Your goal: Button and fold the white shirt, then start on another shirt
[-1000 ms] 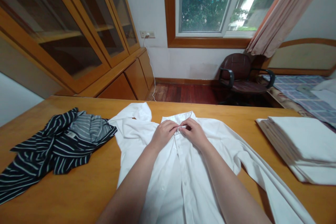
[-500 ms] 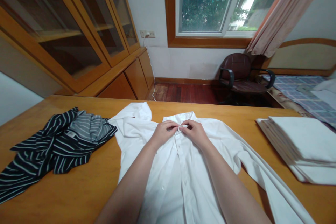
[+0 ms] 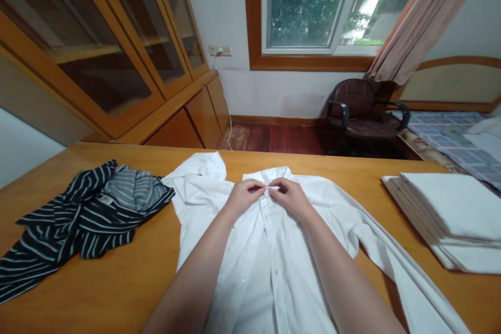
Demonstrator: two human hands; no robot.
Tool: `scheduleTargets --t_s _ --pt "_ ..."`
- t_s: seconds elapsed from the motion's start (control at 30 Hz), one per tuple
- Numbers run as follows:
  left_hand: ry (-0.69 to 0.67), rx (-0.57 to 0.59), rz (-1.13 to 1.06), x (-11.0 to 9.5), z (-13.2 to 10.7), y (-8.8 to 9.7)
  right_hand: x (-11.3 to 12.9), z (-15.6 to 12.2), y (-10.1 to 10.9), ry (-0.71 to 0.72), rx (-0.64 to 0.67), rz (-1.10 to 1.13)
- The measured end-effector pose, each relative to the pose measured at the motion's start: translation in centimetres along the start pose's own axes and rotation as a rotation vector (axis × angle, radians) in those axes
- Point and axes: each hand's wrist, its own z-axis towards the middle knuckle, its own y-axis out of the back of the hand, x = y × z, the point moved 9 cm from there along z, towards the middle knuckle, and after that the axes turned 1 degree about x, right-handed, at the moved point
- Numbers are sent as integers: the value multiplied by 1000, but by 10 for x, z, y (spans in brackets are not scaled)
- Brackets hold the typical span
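A white button-up shirt (image 3: 250,255) lies front side up on the wooden table, its collar at the far end. At the collar, my left hand (image 3: 246,195) pinches the cloth of the front edge between thumb and fingertips. My right hand (image 3: 288,197) pinches the opposite edge, its fingertips almost meeting the left ones. The button and buttonhole between the fingers are too small to make out. Below the hands the two front edges lie apart, with small buttons along the left one. One sleeve is bunched at the left; the other stretches toward the lower right.
A black-and-white striped garment (image 3: 90,214) lies crumpled on the table (image 3: 129,287) at the left. Folded white cloths (image 3: 450,209) are stacked at the right. Beyond the table's far edge stand a glass-door cabinet (image 3: 156,68), an office chair (image 3: 354,109) and a bed (image 3: 457,130).
Both hands stay at the collar, still pinching the cloth. Only the fingertips have shifted slightly, and the held edge looks a little flatter between them.
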Motion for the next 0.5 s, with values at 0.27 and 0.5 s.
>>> scheduleTargets --t_s 0.27,0.5 --pt "31 -11 -7 4 2 0 0 1 1 0 -26 -10" --pt "69 5 -78 2 1 -2 -1 2 -1 32 -22 -45"
